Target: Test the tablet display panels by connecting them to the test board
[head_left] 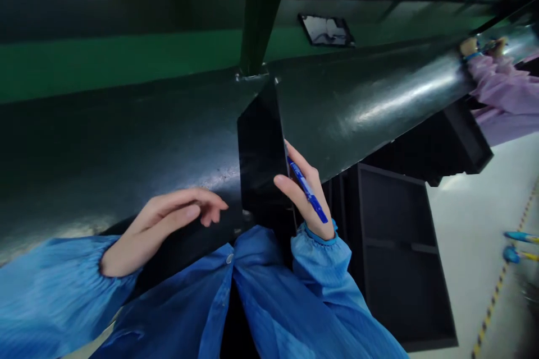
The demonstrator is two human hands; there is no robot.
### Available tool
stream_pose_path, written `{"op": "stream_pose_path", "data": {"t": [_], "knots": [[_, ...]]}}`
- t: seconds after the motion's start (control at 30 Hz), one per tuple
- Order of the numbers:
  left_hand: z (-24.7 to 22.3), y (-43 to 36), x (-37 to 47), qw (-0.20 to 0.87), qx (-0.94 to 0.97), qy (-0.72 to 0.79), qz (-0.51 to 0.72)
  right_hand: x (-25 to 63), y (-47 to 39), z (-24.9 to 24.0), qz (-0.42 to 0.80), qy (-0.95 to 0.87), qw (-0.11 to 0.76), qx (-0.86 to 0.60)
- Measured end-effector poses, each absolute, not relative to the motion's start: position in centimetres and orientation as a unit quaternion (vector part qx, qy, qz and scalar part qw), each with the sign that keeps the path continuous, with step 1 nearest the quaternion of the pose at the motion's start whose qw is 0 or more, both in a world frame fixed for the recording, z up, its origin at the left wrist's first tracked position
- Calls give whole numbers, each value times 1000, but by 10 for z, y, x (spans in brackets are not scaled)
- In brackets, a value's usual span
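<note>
A black tray-like panel [261, 146] stands tilted on edge at the front of the dark workbench, close to my body. My right hand [309, 190] grips its right edge, thumb on the near face and fingers partly hidden behind. The same hand also holds a blue pen [307, 189], lying along the palm between thumb and fingers. To the left of the panel, my left hand [172, 216] hovers near the bench edge with loosely bent fingers and nothing in them, apart from the panel.
A green post [265, 11] rises from the workbench [126, 140] behind the panel. A framed screen or sheet [328, 30] lies at the back. Black trays [404, 258] stand at right by the floor. Farther right, a co-worker's pink sleeves [501, 84] reach over the bench.
</note>
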State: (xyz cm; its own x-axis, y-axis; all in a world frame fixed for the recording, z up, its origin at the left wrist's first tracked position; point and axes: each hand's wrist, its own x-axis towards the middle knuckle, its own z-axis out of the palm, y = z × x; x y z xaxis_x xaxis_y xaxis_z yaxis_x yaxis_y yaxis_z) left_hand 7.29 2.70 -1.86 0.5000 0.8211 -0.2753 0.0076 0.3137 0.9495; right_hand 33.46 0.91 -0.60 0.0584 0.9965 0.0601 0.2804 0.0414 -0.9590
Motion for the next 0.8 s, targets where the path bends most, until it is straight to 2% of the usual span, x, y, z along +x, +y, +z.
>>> {"op": "stream_pose_path", "data": {"t": [0.13,0.2,0.37,0.47,0.53,0.67,0.8], "knots": [[-50,34,72,636,382,480,468,335,16,-16,384,-515,470,-606],[-62,34,72,623,318,500,511,322,19,-25,410,-509,483,-582],[-76,24,59,479,306,693,444,279,15,-39,470,-545,459,-522],[-79,25,47,481,282,719,416,285,16,-47,480,-580,424,-504],[-81,28,42,492,275,723,400,307,22,-57,400,-624,418,-526],[-88,27,38,422,284,750,423,359,42,-88,91,-679,406,-605],[-96,23,34,267,344,790,431,378,52,-107,37,-723,350,-595]]}}
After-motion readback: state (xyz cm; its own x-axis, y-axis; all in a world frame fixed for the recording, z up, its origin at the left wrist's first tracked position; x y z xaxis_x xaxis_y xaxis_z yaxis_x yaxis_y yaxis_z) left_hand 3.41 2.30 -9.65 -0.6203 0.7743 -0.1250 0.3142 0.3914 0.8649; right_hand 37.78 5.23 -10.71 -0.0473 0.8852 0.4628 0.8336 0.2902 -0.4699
